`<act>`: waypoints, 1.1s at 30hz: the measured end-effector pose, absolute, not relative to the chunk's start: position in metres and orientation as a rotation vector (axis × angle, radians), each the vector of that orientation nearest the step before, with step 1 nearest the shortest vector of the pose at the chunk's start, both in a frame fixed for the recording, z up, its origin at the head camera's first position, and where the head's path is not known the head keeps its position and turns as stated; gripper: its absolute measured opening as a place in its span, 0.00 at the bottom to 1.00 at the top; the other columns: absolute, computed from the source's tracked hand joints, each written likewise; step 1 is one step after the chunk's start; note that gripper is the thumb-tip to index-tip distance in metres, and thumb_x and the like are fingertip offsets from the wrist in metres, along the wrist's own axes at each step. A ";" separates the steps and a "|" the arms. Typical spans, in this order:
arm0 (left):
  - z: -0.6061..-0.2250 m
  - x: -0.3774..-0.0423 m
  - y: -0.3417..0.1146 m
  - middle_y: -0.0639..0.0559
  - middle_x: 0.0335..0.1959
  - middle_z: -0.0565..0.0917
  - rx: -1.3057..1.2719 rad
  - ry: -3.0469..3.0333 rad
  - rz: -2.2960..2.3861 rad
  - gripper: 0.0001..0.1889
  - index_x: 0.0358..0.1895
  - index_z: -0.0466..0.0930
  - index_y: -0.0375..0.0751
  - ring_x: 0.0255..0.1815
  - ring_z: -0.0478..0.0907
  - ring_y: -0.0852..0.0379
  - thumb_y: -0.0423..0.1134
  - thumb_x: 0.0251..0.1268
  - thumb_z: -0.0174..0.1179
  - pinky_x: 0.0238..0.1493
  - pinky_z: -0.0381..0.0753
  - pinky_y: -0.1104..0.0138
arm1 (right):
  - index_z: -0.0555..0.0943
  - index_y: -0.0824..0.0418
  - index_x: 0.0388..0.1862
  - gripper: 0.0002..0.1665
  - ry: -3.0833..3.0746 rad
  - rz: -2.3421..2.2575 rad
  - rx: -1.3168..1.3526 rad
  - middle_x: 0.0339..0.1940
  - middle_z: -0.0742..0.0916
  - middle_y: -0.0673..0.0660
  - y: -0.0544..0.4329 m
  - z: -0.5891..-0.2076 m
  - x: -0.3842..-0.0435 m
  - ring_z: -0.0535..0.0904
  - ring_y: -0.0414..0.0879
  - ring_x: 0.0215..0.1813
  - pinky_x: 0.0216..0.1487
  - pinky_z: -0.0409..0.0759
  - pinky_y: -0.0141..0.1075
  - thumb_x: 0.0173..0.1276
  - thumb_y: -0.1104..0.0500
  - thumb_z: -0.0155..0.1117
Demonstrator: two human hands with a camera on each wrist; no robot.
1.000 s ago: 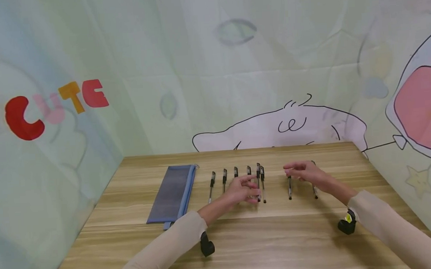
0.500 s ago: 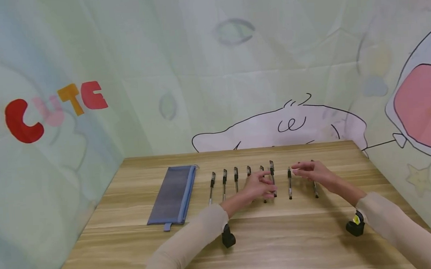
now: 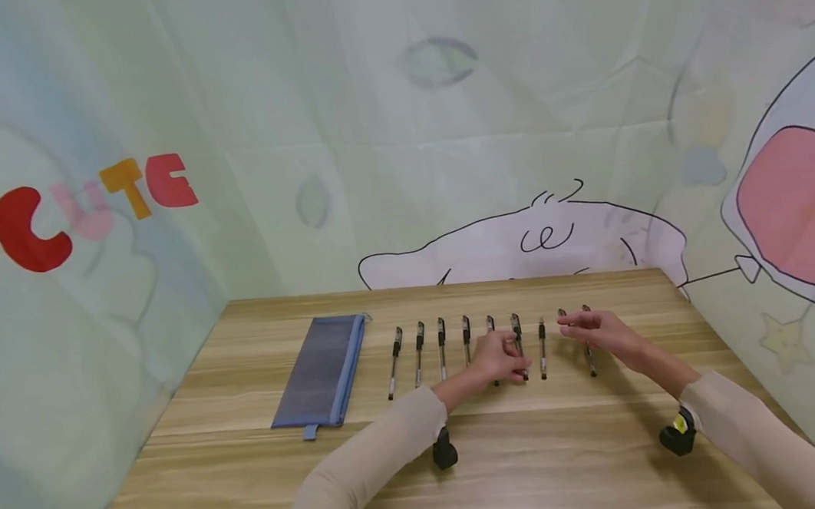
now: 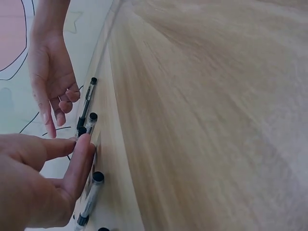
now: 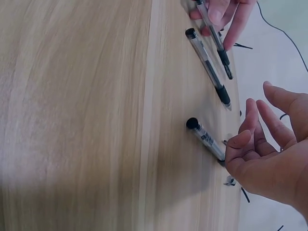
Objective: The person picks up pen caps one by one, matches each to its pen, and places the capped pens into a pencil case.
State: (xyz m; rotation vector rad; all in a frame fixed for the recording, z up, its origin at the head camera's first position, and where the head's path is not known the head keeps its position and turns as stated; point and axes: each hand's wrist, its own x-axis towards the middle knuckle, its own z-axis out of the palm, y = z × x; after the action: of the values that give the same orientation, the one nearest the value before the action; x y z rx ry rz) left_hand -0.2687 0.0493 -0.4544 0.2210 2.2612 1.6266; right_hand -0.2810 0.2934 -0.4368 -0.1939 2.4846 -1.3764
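My left hand (image 3: 499, 357) pinches a black gel pen (image 3: 517, 325) between thumb and fingers, close over the table, at the right of a row of pens. In the right wrist view the held pen (image 5: 209, 29) points its black end away from the fingers. Just right of it lies another pen (image 3: 542, 347) with a narrow tip. My right hand (image 3: 601, 333) hovers with loosely bent fingers and nothing between them. By its fingertips is a small black piece (image 3: 561, 312), and below the hand lies a further pen (image 3: 591, 362).
Several pens, among them a leftmost pen (image 3: 395, 363), lie side by side left of my left hand. A blue-grey mesh zip pouch (image 3: 317, 374) lies flat at the left of the wooden table (image 3: 529, 463). A printed cloth (image 3: 272, 177) hangs behind the table.
My left hand has moved right with the pen, from beside another pen to a spot in the row's spacing, and lowered it toward the table. My right hand has drifted slightly right.
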 end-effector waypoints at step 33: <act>-0.455 -0.282 0.076 0.44 0.33 0.90 0.575 2.633 1.358 0.27 0.66 0.76 0.29 0.22 0.86 0.59 0.31 0.64 0.70 0.27 0.85 0.77 | 0.73 0.69 0.71 0.34 2.472 -1.448 -0.134 0.63 0.85 0.58 0.314 -0.441 -0.277 0.76 0.35 0.46 0.43 0.77 0.34 0.77 0.47 0.61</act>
State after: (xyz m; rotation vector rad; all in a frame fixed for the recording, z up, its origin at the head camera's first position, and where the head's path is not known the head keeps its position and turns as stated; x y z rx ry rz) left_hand -0.2818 0.0759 -0.4551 0.5746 2.6325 1.3580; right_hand -0.2774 0.3142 -0.4405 -0.1343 2.4721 -1.4484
